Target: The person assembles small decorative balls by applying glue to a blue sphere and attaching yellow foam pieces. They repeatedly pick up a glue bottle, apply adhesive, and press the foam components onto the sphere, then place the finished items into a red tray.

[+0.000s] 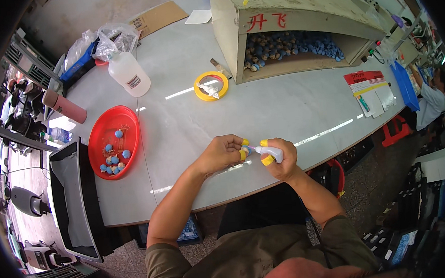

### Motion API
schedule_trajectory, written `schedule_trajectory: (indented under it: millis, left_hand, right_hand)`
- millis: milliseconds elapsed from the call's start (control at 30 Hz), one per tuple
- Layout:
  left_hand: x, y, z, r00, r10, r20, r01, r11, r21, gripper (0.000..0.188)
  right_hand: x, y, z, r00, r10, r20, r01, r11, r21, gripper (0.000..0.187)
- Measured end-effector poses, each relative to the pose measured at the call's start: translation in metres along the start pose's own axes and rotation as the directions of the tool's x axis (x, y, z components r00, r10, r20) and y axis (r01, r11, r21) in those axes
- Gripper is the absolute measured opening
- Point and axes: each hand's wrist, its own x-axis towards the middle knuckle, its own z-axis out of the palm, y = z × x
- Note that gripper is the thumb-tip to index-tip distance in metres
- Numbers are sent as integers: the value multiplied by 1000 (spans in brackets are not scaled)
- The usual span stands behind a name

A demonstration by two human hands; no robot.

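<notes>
Near the table's front edge, my left hand (pixel 220 153) pinches a small blue-and-pale rounded piece (pixel 246 150) between yellow-wrapped fingertips. Gripped in my right hand (pixel 288 161) is a small white squeeze bottle (pixel 272 153), its narrow nozzle pointing left at the piece. The tip is at or very close to the piece; I cannot tell if they touch. Yellow wraps also cover fingertips of the right hand. To the left, a red round tray (pixel 102 141) holds several blue ball-shaped pieces (pixel 126 154) and pale crumbs.
At the back right stands an open-fronted box (pixel 227 42) full of blue and pale pieces. A yellow tape ring (pixel 197 90), a clear plastic bottle (pixel 129 76) and a pink flask (pixel 66 106) stand farther back. A black bin (pixel 64 210) adjoins the table's left edge. A person (pixel 430 101) is far right.
</notes>
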Motion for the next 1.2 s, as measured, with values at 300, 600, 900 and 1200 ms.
schedule_trajectory:
  millis: [300, 600, 900, 1200]
  left_hand:
    - [-2, 0, -1, 999, -31, 19, 32, 999, -20, 39]
    - [-1, -1, -1, 1000, -24, 15, 24, 1000, -2, 39]
    - [-1, 3, 1, 995, -77, -63, 78, 997, 23, 39]
    - [3, -2, 2, 992, -62, -106, 63, 998, -2, 38]
  right_hand:
    - [1, -2, 2, 1000, -28, 4, 28, 997, -75, 24]
    - [6, -3, 7, 999, -39, 31, 41, 996, -75, 24]
    - [6, -8, 5, 988, -142, 66, 154, 961, -229, 23]
    - [6, -11, 6, 974, -220, 61, 228, 937, -266, 24]
